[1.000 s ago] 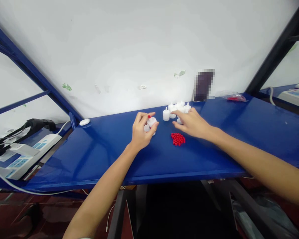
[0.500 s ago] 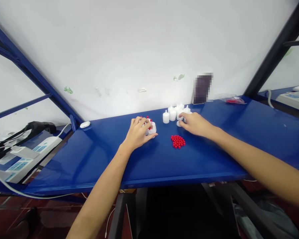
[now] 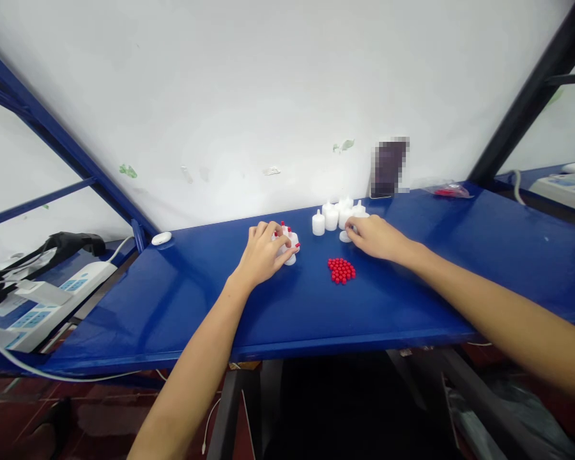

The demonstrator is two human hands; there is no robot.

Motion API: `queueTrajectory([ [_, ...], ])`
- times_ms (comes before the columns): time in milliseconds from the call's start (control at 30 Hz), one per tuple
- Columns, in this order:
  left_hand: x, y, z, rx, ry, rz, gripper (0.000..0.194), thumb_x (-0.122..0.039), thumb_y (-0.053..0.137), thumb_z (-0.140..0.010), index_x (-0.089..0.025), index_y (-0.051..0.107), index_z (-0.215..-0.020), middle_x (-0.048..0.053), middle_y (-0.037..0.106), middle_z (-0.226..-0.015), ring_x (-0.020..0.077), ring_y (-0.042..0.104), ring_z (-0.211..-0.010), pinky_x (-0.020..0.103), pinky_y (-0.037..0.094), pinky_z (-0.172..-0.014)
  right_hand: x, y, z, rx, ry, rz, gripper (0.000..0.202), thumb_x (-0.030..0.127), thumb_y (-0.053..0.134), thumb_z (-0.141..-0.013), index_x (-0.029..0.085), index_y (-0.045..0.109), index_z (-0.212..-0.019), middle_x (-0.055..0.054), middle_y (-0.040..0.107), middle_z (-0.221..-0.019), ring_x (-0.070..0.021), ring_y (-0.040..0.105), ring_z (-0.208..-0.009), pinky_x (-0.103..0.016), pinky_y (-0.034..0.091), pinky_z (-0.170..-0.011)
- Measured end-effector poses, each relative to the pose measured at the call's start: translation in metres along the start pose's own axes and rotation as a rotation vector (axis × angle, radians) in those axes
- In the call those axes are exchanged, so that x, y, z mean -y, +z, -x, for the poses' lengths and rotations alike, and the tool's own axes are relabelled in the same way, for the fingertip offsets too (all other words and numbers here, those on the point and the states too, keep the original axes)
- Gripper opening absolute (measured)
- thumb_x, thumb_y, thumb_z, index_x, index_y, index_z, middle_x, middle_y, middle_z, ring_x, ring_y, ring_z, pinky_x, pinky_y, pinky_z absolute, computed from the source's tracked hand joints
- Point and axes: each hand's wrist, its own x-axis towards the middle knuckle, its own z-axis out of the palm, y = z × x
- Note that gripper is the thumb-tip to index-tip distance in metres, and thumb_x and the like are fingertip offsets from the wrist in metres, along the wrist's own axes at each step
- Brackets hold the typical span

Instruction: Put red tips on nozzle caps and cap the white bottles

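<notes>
My left hand (image 3: pixel 267 250) is curled around a small white bottle with a red tip (image 3: pixel 292 246), which leans to the right beside other red-tipped white bottles (image 3: pixel 286 230) partly hidden by my fingers. My right hand (image 3: pixel 371 235) has thumb and forefinger pinched together at a white bottle (image 3: pixel 345 236) that seems to lie on its side; its upper part is hidden by the fingers. Behind it stand several white bottles (image 3: pixel 331 218) with bare nozzles. A cluster of small red caps (image 3: pixel 342 271) lies on the blue table between my hands.
A dark, pixelated phone (image 3: pixel 387 168) leans on the wall. A clear bag with red pieces (image 3: pixel 448 190) lies at the back right. At the back left is a white case (image 3: pixel 161 238); a power strip (image 3: pixel 64 306) sits farther left.
The red-tipped bottle at my left hand has tilted to the right. My right thumb and forefinger have come closer together at the lying bottle.
</notes>
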Motion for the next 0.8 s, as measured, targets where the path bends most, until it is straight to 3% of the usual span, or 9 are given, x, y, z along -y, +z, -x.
queueTrajectory([
  [200, 0.0, 0.001, 0.001, 0.026, 0.011, -0.009, 0.028, -0.042, 0.053, -0.098, -0.02, 0.069, -0.104, 0.011, 0.062, -0.11, 0.0264, 0.048, -0.098, 0.04, 0.035, -0.081, 0.001, -0.002, 0.001, 0.0, -0.002, -0.009, 0.028, 0.027, 0.043, -0.098, 0.016, 0.068, -0.104, -0.013, 0.073, -0.095, -0.0249, 0.067, -0.084, -0.032, 0.044, -0.07],
  [433, -0.008, 0.004, 0.0, 0.079, 0.141, -0.022, 0.028, -0.024, 0.05, -0.096, -0.023, 0.065, -0.121, 0.01, 0.066, -0.116, 0.028, 0.05, -0.104, 0.042, 0.035, -0.085, 0.0, 0.0, -0.001, -0.009, -0.007, -0.007, 0.028, 0.027, 0.044, -0.097, 0.016, 0.068, -0.105, -0.013, 0.074, -0.096, -0.0255, 0.067, -0.085, -0.032, 0.045, -0.071],
  [567, -0.011, 0.006, -0.002, 0.088, 0.172, 0.007, 0.026, -0.021, 0.05, -0.096, -0.022, 0.066, -0.116, 0.008, 0.07, -0.107, 0.027, 0.052, -0.102, 0.042, 0.034, -0.085, -0.002, 0.002, -0.001, -0.011, -0.01, -0.006, 0.029, 0.028, 0.042, -0.097, 0.017, 0.068, -0.105, -0.013, 0.073, -0.096, -0.026, 0.067, -0.085, -0.033, 0.045, -0.071],
  [800, -0.004, -0.001, -0.001, -0.048, 0.07, 0.051, 0.014, -0.026, 0.054, -0.095, -0.021, 0.066, -0.097, 0.005, 0.074, -0.098, 0.0242, 0.056, -0.095, 0.042, 0.033, -0.084, -0.002, 0.002, -0.001, -0.011, -0.009, -0.012, 0.029, 0.027, 0.042, -0.097, 0.017, 0.067, -0.104, -0.013, 0.073, -0.095, -0.0264, 0.067, -0.085, -0.033, 0.044, -0.07],
])
